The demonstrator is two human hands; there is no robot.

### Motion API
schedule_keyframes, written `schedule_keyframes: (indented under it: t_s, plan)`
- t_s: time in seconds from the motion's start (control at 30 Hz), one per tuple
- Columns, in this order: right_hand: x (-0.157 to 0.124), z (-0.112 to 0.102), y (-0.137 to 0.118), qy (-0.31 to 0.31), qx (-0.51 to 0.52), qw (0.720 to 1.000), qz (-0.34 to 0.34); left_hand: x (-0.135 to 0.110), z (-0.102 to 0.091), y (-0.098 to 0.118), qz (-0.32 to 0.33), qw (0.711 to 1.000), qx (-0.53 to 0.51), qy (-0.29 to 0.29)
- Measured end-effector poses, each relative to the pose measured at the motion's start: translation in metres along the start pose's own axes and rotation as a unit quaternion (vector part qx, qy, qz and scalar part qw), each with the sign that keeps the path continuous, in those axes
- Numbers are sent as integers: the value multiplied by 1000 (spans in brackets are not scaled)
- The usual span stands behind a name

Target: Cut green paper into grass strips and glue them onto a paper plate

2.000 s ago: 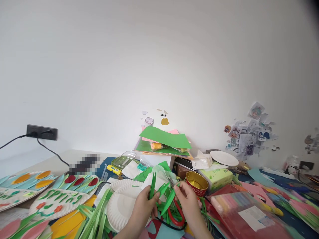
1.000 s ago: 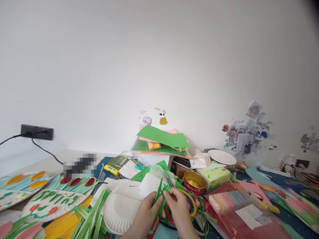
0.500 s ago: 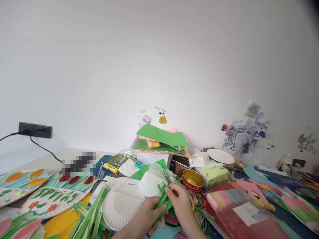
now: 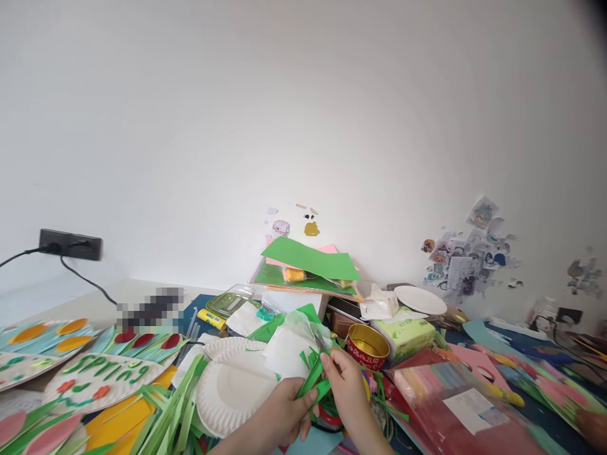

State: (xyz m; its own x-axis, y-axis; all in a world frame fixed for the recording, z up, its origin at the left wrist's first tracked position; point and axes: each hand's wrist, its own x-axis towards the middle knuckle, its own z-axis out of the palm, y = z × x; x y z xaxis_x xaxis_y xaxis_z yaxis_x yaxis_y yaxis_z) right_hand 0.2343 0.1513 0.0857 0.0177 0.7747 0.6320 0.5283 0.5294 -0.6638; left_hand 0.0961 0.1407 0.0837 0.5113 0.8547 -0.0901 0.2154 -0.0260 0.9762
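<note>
A green paper strip [image 4: 313,378] is held between my two hands above the cluttered table. My left hand [image 4: 289,404] pinches its lower end between thumb and fingers. Higher up, my right hand [image 4: 344,376] has thumb and index finger closed on the same strip. Fringed green paper pieces [image 4: 309,357] show just beyond my fingertips. White paper plates [image 4: 227,392] lie to the left of my left hand, with a bundle of light green strips [image 4: 177,404] beside them. Behind my right hand stands a red tin [image 4: 368,344] with a gold inside.
Finished plates with "Spring" lettering [image 4: 104,379] lie at the left. A glue stick [image 4: 211,318] and a plastic box [image 4: 231,299] sit behind. To the right are a tissue pack [image 4: 405,333] and a red packet [image 4: 465,404]. What looks like a person's hand [image 4: 592,426] shows at the right edge.
My right thumb and fingertips have shifted slightly right along the strip, which shows more plainly between my hands. A hand-like shape has appeared at the right edge.
</note>
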Motion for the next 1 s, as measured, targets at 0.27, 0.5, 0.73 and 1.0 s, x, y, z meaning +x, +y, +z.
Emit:
schedule_keyframes:
  t_s: [0.27, 0.5, 0.73, 1.0]
  plan:
    - [-1, -2, 3, 18, -106, 993, -52, 15, -2, -22, 21, 999, -44, 20]
    - [2, -18, 6, 177, 9, 980, 86, 18, -6, -25, 4, 997, -55, 62]
    - [-1, -10, 6, -21, -128, 990, -47, 4, -12, -5, -25, 989, -93, 113]
    - [-9, 2, 10, 26, -335, 931, -142, -3, -7, 1, -22, 990, -111, 84]
